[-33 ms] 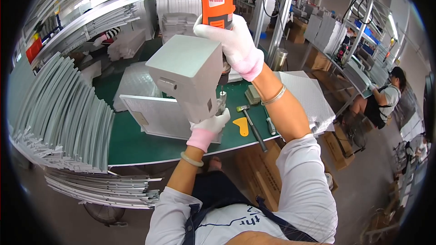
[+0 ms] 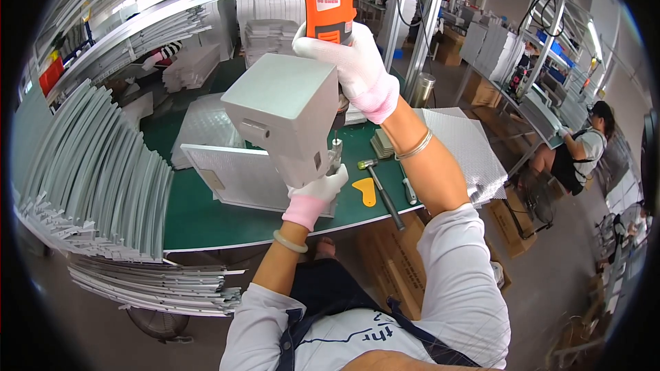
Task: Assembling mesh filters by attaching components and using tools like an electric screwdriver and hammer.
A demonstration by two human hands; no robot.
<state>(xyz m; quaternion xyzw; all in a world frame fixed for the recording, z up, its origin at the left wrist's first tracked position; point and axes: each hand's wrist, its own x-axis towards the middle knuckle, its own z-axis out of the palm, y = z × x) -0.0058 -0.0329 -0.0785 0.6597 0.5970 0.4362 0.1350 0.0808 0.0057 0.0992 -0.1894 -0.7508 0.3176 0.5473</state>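
My right hand (image 2: 354, 69), in a white glove with a pink cuff, is closed round an upright orange power screwdriver (image 2: 331, 0). Its thin bit points down at a small silver metal piece (image 2: 335, 154). My left hand (image 2: 317, 194), gloved alike, is closed on that piece at the near corner of a white-framed panel (image 2: 237, 177). The panel is tilted on the green table (image 2: 199, 227). Between the hands a grey box-shaped housing (image 2: 282, 96) with a narrowing lower part stands before the screwdriver. It hides the tool's middle and some left fingers.
A hammer (image 2: 385, 196), a yellow scraper (image 2: 364, 191) and a screwdriver (image 2: 410, 189) lie at the right. Stacked pale strips (image 2: 96, 172) crowd the left. Silver bubble sheets (image 2: 464, 151) overhang the right edge. A person (image 2: 584, 141) sits farther right.
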